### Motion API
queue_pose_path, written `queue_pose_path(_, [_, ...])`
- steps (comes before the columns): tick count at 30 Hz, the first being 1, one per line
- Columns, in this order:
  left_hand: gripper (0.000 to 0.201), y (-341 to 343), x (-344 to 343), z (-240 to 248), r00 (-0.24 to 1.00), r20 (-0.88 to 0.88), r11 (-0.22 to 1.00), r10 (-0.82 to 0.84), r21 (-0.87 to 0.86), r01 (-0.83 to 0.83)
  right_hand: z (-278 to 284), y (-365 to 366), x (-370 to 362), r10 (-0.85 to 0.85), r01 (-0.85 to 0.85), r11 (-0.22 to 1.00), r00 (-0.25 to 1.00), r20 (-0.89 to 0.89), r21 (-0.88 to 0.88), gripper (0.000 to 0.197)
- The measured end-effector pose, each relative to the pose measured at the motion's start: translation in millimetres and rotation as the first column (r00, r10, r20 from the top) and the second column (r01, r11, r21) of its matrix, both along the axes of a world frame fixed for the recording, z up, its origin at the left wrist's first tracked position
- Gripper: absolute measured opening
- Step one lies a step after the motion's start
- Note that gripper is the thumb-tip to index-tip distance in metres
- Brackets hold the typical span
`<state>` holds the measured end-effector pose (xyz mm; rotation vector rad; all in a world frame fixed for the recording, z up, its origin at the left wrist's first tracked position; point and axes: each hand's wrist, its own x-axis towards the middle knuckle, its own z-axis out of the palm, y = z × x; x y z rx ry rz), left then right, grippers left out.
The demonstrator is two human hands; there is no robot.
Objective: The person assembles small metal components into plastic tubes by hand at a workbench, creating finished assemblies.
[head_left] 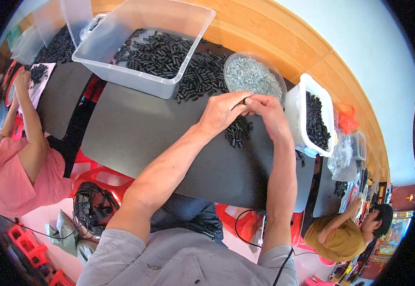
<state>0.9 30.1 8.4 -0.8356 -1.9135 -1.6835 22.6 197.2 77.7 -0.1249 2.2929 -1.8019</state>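
My left hand [221, 112] and my right hand [270, 113] meet over the table, fingertips pinched together. A small black piece [244, 101] shows at the left hand's fingers, mostly hidden by them. What the right fingertips hold, if anything, is covered. Just beyond the hands stands a round clear tub [284, 85] of small silvery metal parts [253, 75]. Under and beside the hands lies a small heap of black cylindrical plastic parts [239, 132]. A larger loose pile of such black parts [200, 74] spreads left of the tub.
A big clear bin [121, 74] partly filled with black parts stands at the far left of the dark table [136, 128]. To the right is a white container [297, 112] of smaller black pieces. Co-workers sit at both sides, one in pink [31, 167], one in mustard [336, 236].
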Motion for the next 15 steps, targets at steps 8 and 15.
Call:
queue_pose_path(8, [0.062,10,3,1,0.984,0.154,0.992,-0.093,-0.073,0.106,-3,3,6,-0.124,0.27,0.871,0.93,-0.346,0.411,0.023])
queue_pose_path(15, [0.033,-1,-10,-10,0.985,0.078,0.988,0.151,-0.005,-0.151,76,-83,-31,0.086,0.149,0.881,0.883,-0.461,0.45,0.021])
